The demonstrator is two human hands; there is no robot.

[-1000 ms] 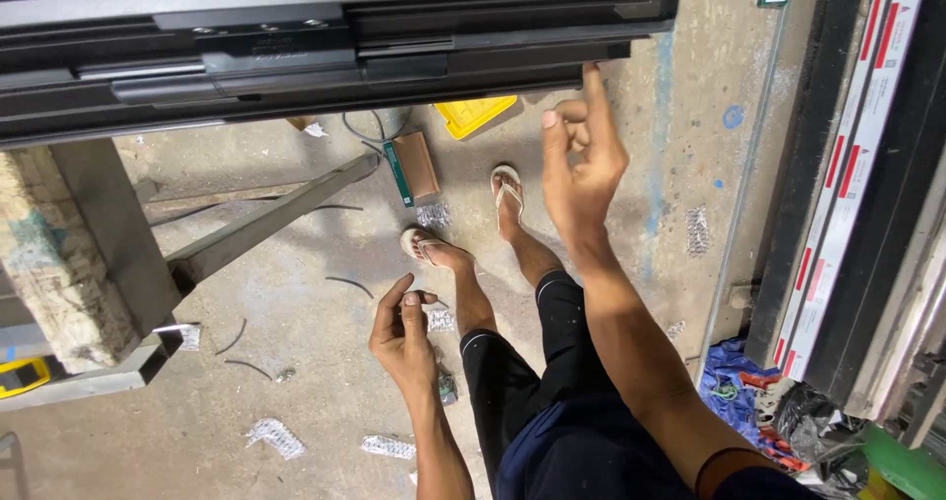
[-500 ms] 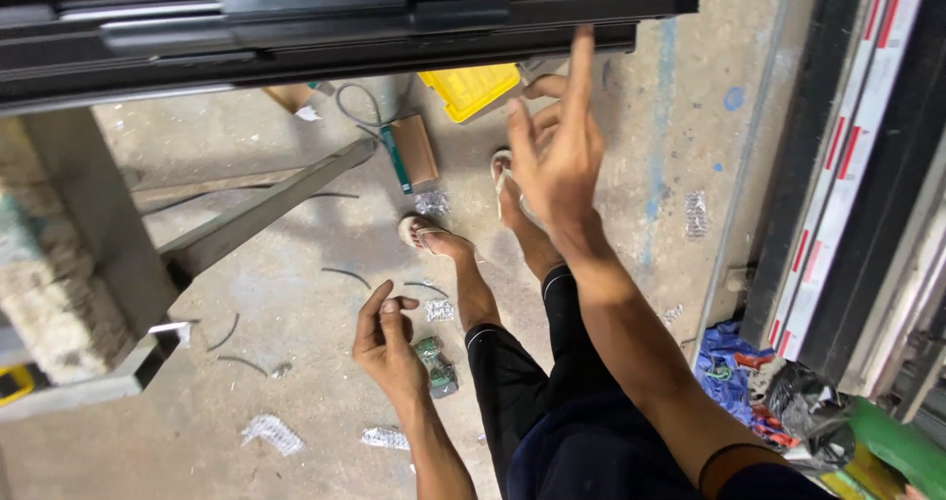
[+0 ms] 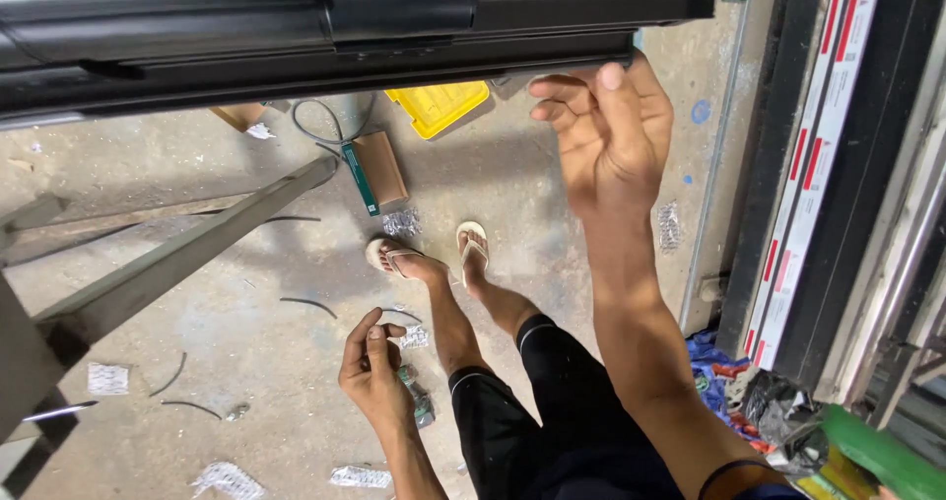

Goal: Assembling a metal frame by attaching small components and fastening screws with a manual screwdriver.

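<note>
The right hand [image 3: 611, 131] was raised high, palm turned toward the camera, its fingers [image 3: 557, 101] curled loosely inward and holding nothing, the fingertips just under the lower edge of a long dark metal frame profile [image 3: 374, 37] that ran across the top of the view. Whether the knuckles touched that profile could not be told. The left hand [image 3: 372, 367] hung low beside the left thigh, fingers bent in a relaxed half-curl with the thumb laid over them; a small greenish object [image 3: 422, 406] showed just beside it, but whether the hand gripped it or it lay on the floor beneath could not be told. The person stood on a stained concrete floor [image 3: 197, 293] in pale flip-flops [image 3: 473, 244], wearing dark shorts [image 3: 562, 411]. Near the feet lay several crumpled silvery foil wrappers [image 3: 401, 224] and short curved black strips [image 3: 305, 305]. Farther off, just below the profile, sat a yellow plastic case [image 3: 439, 106], and beside it a brown cardboard box with a green edge [image 3: 374, 170] and a loop of grey cable [image 3: 325, 121]. A grey metal bar [image 3: 187, 254] slanted across the left side of the floor. Along the right stood upright dark frame lengths carrying white strips with red marks [image 3: 803, 165], and at their foot lay blue cloth [image 3: 724, 362] and a black plastic bag [image 3: 778, 406].
</note>
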